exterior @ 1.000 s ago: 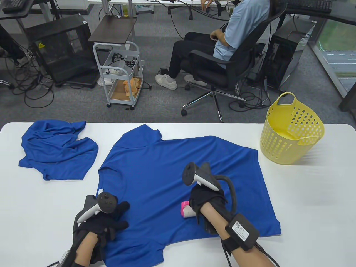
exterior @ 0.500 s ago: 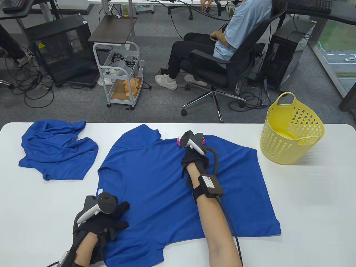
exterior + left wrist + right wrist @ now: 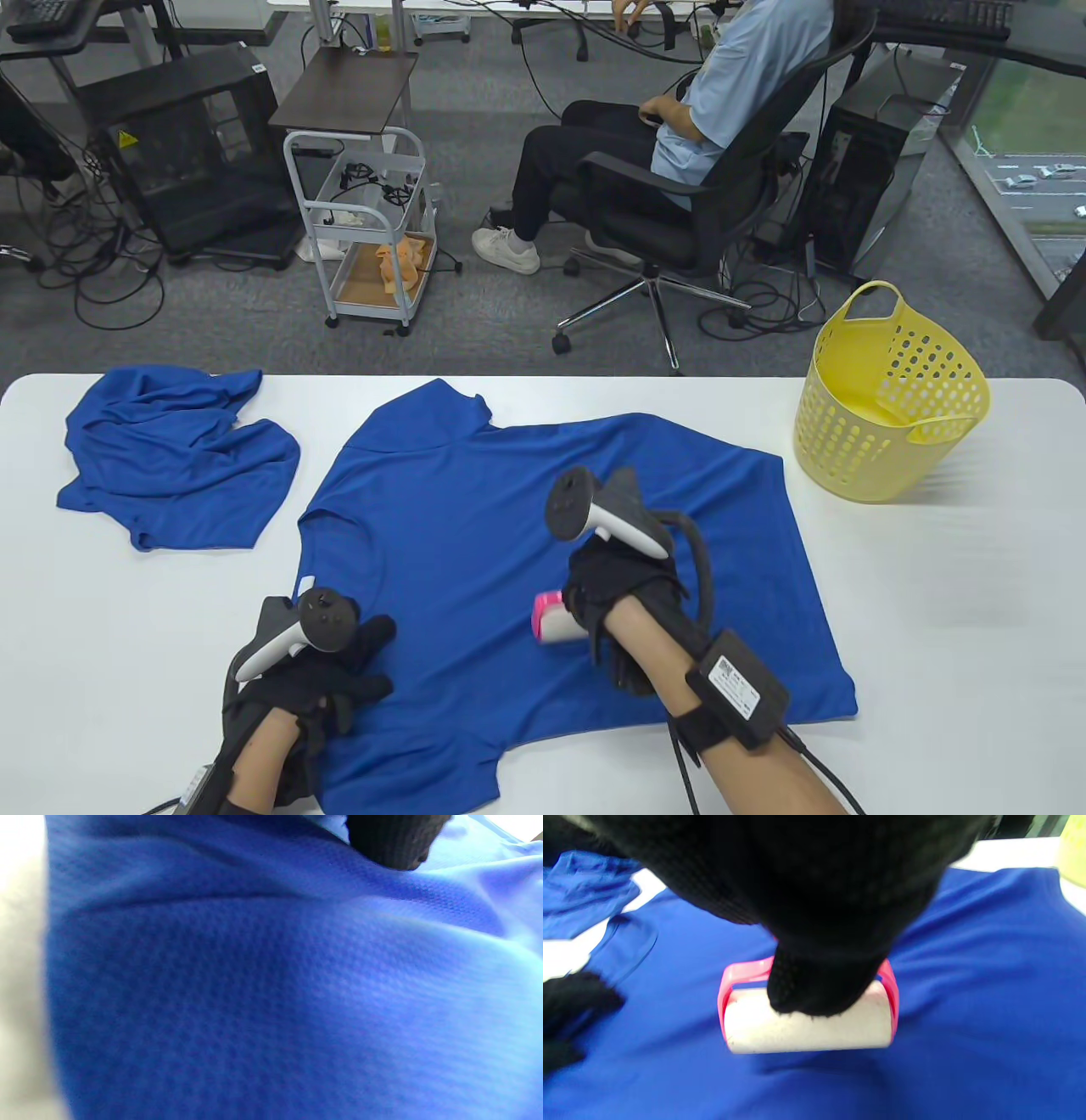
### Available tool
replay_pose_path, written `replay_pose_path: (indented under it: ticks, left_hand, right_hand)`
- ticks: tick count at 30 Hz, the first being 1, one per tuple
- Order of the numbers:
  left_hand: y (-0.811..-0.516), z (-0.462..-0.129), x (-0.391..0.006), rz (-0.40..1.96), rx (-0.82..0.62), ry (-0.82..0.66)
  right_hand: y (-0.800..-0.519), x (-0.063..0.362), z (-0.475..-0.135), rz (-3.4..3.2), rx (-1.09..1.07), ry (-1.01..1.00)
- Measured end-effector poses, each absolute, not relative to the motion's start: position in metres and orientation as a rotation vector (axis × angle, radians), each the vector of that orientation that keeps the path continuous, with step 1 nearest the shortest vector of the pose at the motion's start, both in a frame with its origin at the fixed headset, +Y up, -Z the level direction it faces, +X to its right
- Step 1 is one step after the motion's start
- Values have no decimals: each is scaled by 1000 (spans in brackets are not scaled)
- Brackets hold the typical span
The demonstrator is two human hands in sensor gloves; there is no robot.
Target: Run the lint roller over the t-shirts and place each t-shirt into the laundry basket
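Blue knit fabric, the spread t-shirt [image 3: 543, 543] lies flat across the middle of the table [image 3: 933, 637], its hem toward the near edge. On its lower middle sits the lint roller [image 3: 806, 1018], white sticky drum in a pink frame, gripped by the right hand [image 3: 624, 607] with fingers curled over the frame. The left hand [image 3: 318, 679] rests with flattened fingers on the shirt's near-left part, pinning it.

To roll well, I would keep that pin firm so the cloth cannot bunch, press evenly, and run straight overlapping strokes from hem to collar.

A second, crumpled t-shirt [image 3: 174, 454] waits at the far-left corner; the yellow laundry basket [image 3: 887, 399] stands at the far-right corner, seemingly nothing in it yet.
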State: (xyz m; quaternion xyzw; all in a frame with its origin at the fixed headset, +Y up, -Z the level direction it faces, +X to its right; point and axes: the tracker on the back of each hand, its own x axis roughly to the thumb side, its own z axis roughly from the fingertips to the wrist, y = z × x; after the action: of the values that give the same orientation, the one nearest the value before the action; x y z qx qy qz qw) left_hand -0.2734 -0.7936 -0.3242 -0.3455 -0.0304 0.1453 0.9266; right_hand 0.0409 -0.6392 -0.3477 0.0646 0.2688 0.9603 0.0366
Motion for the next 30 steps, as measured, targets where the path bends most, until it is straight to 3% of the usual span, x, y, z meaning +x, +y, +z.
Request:
replay_pose_path:
  ticks: [3,5,14,18,22,25,30]
  left_hand:
    - [-794,-324,-273,300,-705,-61]
    - [-794,-324,-273,299,-704,-62]
    - [-794,-324,-273,298,-711,-65]
    - [-794,-324,-273,298,-709,-66]
    - [-794,-324,-273,298,-709,-67]
    - [-793,-323,-273,291,-696,-67]
    - [-768,-325,-281,309,-615,-76]
  right_hand:
    - [-663,34,-343,3001,163,831]
    - [-661,34,-352,3008,112,707]
    - [-692,29,-465,2950,-131,432]
    - [-713,26,-509,2877,-173,427]
    - [-731,26,-533,2811,-172,499]
    - [-728,30,-533,2801,-165,432]
    - [-684,40,-479,2764,87,-25]
